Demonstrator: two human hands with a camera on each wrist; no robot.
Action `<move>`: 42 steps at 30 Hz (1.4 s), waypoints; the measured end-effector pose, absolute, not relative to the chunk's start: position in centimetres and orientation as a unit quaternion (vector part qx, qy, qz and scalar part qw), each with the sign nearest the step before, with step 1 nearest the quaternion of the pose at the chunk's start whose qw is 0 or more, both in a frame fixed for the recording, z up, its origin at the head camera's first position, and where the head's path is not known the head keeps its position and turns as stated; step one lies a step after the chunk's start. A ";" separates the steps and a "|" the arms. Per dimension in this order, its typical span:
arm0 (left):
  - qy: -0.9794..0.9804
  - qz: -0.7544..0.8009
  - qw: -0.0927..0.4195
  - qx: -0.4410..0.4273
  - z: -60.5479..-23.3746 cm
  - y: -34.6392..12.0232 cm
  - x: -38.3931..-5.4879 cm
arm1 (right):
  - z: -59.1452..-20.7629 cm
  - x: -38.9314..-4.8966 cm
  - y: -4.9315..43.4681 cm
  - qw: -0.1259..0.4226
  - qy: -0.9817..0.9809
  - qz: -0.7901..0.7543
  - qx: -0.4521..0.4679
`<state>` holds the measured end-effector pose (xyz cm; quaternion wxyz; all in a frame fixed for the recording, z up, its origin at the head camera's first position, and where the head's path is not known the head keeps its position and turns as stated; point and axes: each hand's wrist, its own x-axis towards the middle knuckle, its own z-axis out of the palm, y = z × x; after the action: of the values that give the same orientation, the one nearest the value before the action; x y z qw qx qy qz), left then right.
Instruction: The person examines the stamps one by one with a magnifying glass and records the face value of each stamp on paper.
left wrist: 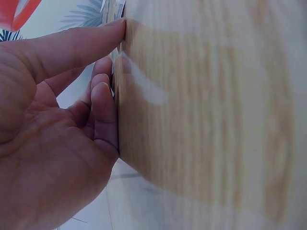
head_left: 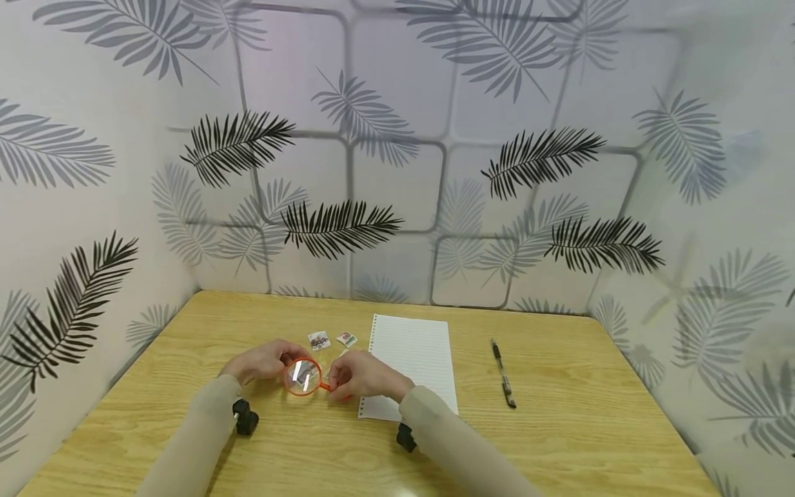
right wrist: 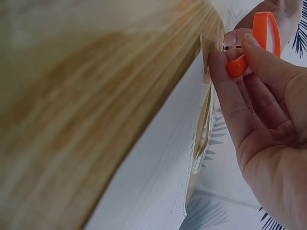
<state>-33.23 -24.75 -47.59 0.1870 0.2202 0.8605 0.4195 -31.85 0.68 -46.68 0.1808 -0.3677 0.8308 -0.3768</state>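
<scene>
My right hand (head_left: 366, 375) pinches the orange handle (right wrist: 236, 66) of a magnifying glass (head_left: 303, 377) between thumb and fingers. Its round lens is held just above the table, over a small printed paper piece seen through the glass, its print too small to make out. Beside the lens, my left hand (head_left: 263, 360) rests on the table. In the left wrist view the thumb (left wrist: 91, 44) reaches straight to the surface while the other fingers bend loosely against it. Whether those fingertips touch the paper piece is hidden.
Two small stamp-like pictures (head_left: 319, 340) lie behind the hands, with another pale piece partly covered by my right hand. A lined sheet (head_left: 413, 359) lies under and beyond my right wrist. Farther right is a black pen (head_left: 504, 373). A leaf-patterned wall covering surrounds the wooden table (head_left: 559, 428).
</scene>
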 end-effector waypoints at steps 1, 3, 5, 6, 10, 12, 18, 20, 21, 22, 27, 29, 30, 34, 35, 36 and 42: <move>0.860 0.421 0.187 0.219 -47.6 -24.7 -33.3 | -46.7 -31.9 0.7 0.181 0.830 -0.378 -0.368; 0.861 0.421 0.187 0.219 -47.6 -24.7 -33.3 | -46.7 -31.9 0.7 0.181 0.830 -0.379 -0.367; 0.863 0.417 0.186 0.215 -47.7 -24.8 -33.4 | -46.7 -31.8 0.7 0.182 0.830 -0.382 -0.365; 0.864 0.416 0.188 0.214 -47.7 -24.8 -33.4 | -46.8 -31.8 0.7 0.183 0.829 -0.383 -0.364; 0.866 0.414 0.192 0.207 -47.8 -24.8 -33.5 | -46.9 -31.7 0.8 0.186 0.826 -0.388 -0.365; 0.864 0.416 0.194 0.205 -47.8 -24.8 -33.4 | -46.9 -31.7 0.8 0.185 0.824 -0.389 -0.369; 0.867 0.415 0.192 0.199 -47.8 -24.8 -33.4 | -46.8 -31.5 0.8 0.178 0.824 -0.390 -0.370; 0.866 0.418 0.193 0.196 -47.8 -24.9 -33.4 | -46.8 -31.5 0.8 0.177 0.826 -0.389 -0.368; 0.865 0.418 0.193 0.199 -47.8 -24.9 -33.4 | -46.8 -31.5 0.8 0.176 0.827 -0.388 -0.367; 0.865 0.418 0.193 0.199 -47.8 -24.9 -33.4 | -46.8 -31.5 0.8 0.176 0.828 -0.387 -0.367; 0.863 0.413 0.191 0.218 -47.8 -25.0 -33.4 | -46.5 -31.4 0.6 0.177 0.826 -0.390 -0.367; 0.864 0.409 0.189 0.224 -47.8 -25.0 -33.4 | -46.5 -31.4 0.5 0.180 0.823 -0.396 -0.366; 0.865 0.408 0.188 0.224 -47.8 -24.9 -33.5 | -46.5 -31.3 0.5 0.181 0.821 -0.399 -0.365; 0.866 0.407 0.184 0.226 -47.8 -25.0 -33.4 | -46.5 -31.2 0.4 0.186 0.816 -0.413 -0.358; 0.866 0.408 0.184 0.225 -47.8 -25.0 -33.4 | -46.5 -31.2 0.4 0.187 0.816 -0.415 -0.356; 0.866 0.408 0.184 0.223 -47.8 -25.0 -33.4 | -46.5 -31.1 0.4 0.189 0.816 -0.417 -0.353; 0.873 0.402 0.180 0.210 -47.8 -24.9 -33.2 | -46.4 -31.1 0.6 0.185 0.820 -0.421 -0.342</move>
<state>-33.21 -24.88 -47.81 0.1800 0.2100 0.8730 0.4016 -31.10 0.61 -46.43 0.1846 -0.3420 0.8198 -0.4206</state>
